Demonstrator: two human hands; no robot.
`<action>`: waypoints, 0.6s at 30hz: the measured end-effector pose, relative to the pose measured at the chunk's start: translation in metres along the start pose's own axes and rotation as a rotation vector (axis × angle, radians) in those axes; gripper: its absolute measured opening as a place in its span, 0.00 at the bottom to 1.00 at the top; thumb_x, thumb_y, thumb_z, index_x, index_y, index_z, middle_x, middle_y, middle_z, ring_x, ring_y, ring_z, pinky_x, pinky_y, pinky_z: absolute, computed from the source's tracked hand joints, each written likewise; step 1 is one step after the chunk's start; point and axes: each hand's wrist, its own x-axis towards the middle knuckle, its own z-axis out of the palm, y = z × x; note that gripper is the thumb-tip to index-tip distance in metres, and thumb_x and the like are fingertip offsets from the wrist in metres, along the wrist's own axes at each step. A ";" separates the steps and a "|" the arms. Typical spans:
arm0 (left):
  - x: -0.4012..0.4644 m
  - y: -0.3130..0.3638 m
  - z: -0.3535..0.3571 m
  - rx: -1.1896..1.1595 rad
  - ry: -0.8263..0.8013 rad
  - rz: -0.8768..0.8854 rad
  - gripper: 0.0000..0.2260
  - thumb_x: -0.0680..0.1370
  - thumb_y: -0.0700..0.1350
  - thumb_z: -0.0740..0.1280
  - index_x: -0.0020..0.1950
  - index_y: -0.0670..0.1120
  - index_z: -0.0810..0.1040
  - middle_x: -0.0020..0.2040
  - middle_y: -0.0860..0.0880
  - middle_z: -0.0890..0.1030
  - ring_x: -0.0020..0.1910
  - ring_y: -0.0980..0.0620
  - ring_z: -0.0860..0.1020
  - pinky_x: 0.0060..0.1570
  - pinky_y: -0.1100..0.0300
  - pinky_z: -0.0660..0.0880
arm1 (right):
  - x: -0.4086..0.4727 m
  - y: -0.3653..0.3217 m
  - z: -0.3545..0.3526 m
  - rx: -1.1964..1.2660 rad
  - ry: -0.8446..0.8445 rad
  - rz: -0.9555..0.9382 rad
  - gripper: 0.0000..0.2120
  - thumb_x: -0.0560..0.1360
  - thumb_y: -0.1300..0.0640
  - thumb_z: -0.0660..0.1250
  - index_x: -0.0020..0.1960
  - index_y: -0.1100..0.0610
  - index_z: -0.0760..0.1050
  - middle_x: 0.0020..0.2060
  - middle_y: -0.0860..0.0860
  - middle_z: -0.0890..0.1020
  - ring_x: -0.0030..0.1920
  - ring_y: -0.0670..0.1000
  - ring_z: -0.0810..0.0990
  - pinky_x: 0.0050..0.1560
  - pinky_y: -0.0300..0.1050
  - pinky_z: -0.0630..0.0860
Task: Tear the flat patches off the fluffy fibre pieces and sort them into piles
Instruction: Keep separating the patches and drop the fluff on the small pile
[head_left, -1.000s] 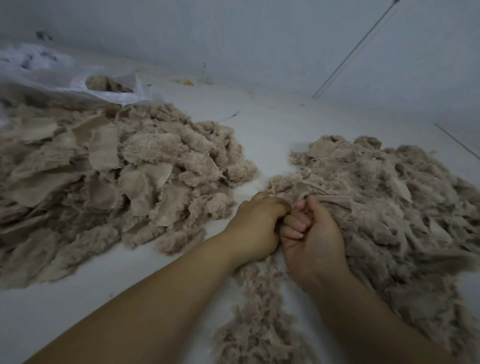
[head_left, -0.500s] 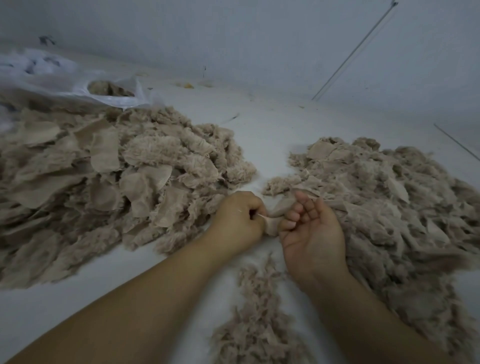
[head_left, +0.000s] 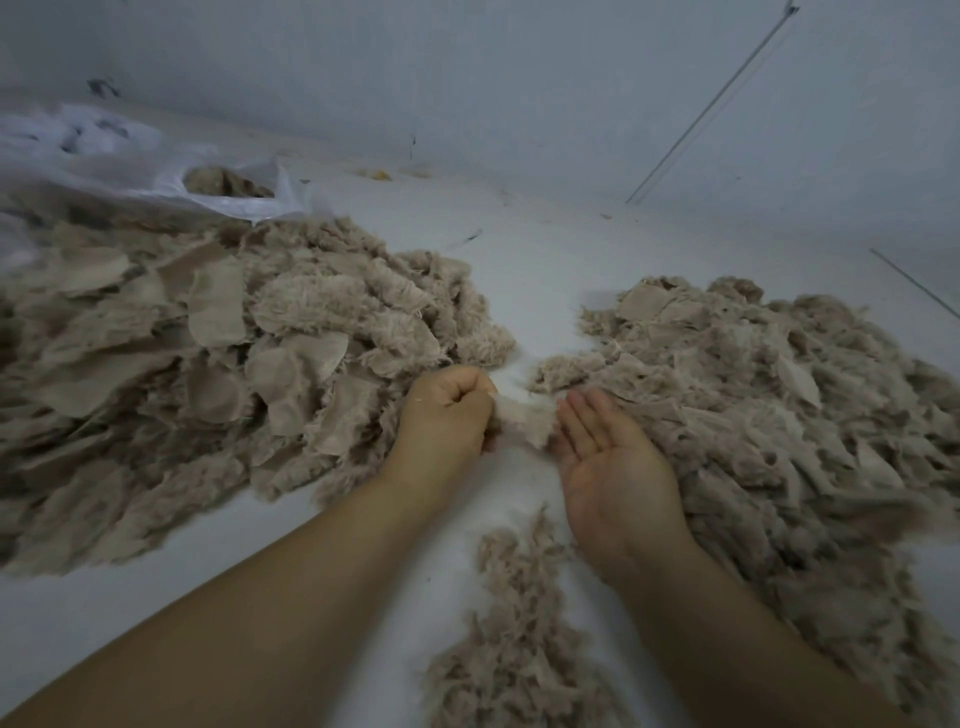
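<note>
A big heap of beige fluffy fibre pieces with flat woven patches (head_left: 218, 364) fills the left side of the white surface. A second, flatter pile of torn beige scraps (head_left: 769, 395) lies on the right. A narrow strip of loose fluff (head_left: 519, 639) runs toward me between my forearms. My left hand (head_left: 447, 410) is a fist gripping a small pale fibre piece (head_left: 524, 418) that sticks out to its right. My right hand (head_left: 608, 457) lies palm up with straight fingers, its fingertips beside that piece at the edge of the right pile.
A white plastic bag (head_left: 171, 171) holding more beige fibre lies at the back left. A pale wall rises behind the surface, with a thin rod (head_left: 711, 104) leaning against it at the right. Bare white surface (head_left: 535, 265) shows between the two piles.
My hands have pulled apart. The right hand, curled against the left one a second ago, has opened palm up and let go; the left fist has moved left with the piece.
</note>
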 end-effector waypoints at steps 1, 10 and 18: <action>0.000 0.000 0.001 0.022 -0.031 0.011 0.13 0.74 0.27 0.58 0.32 0.38 0.73 0.24 0.47 0.71 0.25 0.53 0.68 0.27 0.63 0.66 | 0.000 0.001 0.000 -0.025 -0.022 0.000 0.19 0.83 0.60 0.59 0.73 0.62 0.68 0.60 0.55 0.79 0.56 0.49 0.81 0.53 0.41 0.79; -0.007 -0.004 0.007 0.228 -0.085 0.273 0.16 0.73 0.27 0.64 0.42 0.46 0.83 0.41 0.49 0.82 0.39 0.57 0.80 0.40 0.63 0.76 | 0.003 0.003 -0.005 -0.143 -0.134 0.016 0.11 0.75 0.63 0.68 0.57 0.61 0.77 0.47 0.58 0.87 0.48 0.52 0.87 0.43 0.41 0.82; 0.001 0.001 0.001 -0.019 0.208 0.062 0.14 0.74 0.29 0.65 0.36 0.46 0.80 0.31 0.43 0.78 0.31 0.49 0.74 0.33 0.58 0.73 | 0.003 0.004 -0.006 -0.174 -0.058 -0.047 0.06 0.75 0.64 0.69 0.52 0.58 0.78 0.41 0.53 0.87 0.42 0.48 0.86 0.41 0.39 0.81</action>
